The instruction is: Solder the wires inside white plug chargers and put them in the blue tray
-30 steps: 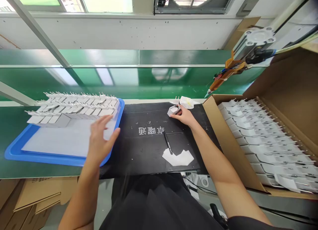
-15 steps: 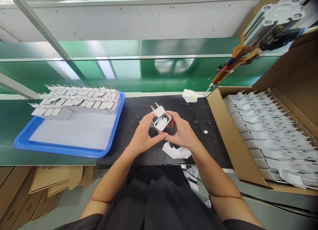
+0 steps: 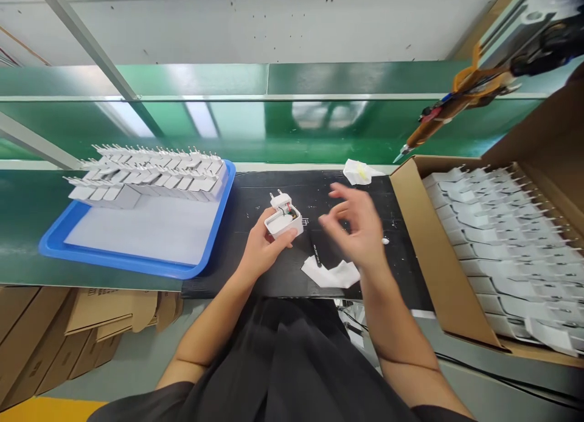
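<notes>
My left hand (image 3: 261, 247) grips a white plug housing (image 3: 283, 219) with two pins on top and its inside showing, held just above the black mat (image 3: 274, 270). Apart from it to the right, my right hand (image 3: 358, 227) is blurred by motion, fingers loosely spread and holding nothing that I can see. Below the right hand a black pen (image 3: 316, 252) lies across a white cloth (image 3: 331, 273).
A blue tray (image 3: 132, 261) at left holds rows of white plugs (image 3: 150, 176). A cardboard box (image 3: 429, 252) at right is full of the same plugs. A crumpled tissue (image 3: 358, 171) lies at the mat's far edge. A dispensing tool (image 3: 460, 103) hangs at upper right.
My left hand left the blue tray and joined the right on the plug housing at the mat's middle. The right hand has now let go and moved to the right.
</notes>
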### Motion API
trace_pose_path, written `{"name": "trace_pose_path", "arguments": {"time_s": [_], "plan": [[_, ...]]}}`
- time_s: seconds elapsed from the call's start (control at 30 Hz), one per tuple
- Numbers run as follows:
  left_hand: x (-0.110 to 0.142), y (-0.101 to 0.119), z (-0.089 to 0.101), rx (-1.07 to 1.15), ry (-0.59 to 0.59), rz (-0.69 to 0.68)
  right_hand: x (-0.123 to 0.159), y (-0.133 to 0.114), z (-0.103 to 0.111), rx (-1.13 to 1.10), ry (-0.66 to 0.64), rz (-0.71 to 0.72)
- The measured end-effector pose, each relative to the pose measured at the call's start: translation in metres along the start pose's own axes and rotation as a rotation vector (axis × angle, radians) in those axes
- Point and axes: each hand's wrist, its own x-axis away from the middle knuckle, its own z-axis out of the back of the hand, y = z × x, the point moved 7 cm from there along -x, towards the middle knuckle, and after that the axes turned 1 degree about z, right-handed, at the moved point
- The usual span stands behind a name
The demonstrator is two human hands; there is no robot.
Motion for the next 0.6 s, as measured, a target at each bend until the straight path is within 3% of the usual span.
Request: {"name": "trace_pose_path", "arguments": {"time_s": [0.07, 0.13, 0.2, 0.33, 0.43, 0.6], "plan": [[0.003, 0.002, 0.006, 0.021, 0.016, 0.008, -0.013, 0.022, 0.050, -0.019, 0.322, -0.004], [0.007, 0.005, 0.009, 0.036, 0.026, 0.006, -0.024, 0.043, 0.101, 0.050, 0.605, 0.099], [0.011, 0.007, 0.011, 0.049, 0.022, 0.006, -0.042, 0.069, 0.138, 0.175, 0.713, 0.113], [0.017, 0.012, 0.010, 0.075, -0.005, 0.013, -0.086, 0.114, 0.173, 0.276, 0.574, 0.005], [0.021, 0.015, 0.010, 0.085, -0.019, 0.032, -0.107, 0.126, 0.169, 0.249, 0.415, -0.018], [0.025, 0.015, 0.012, 0.098, -0.033, 0.058, -0.106, 0.114, 0.151, 0.345, 0.397, 0.079]]}}
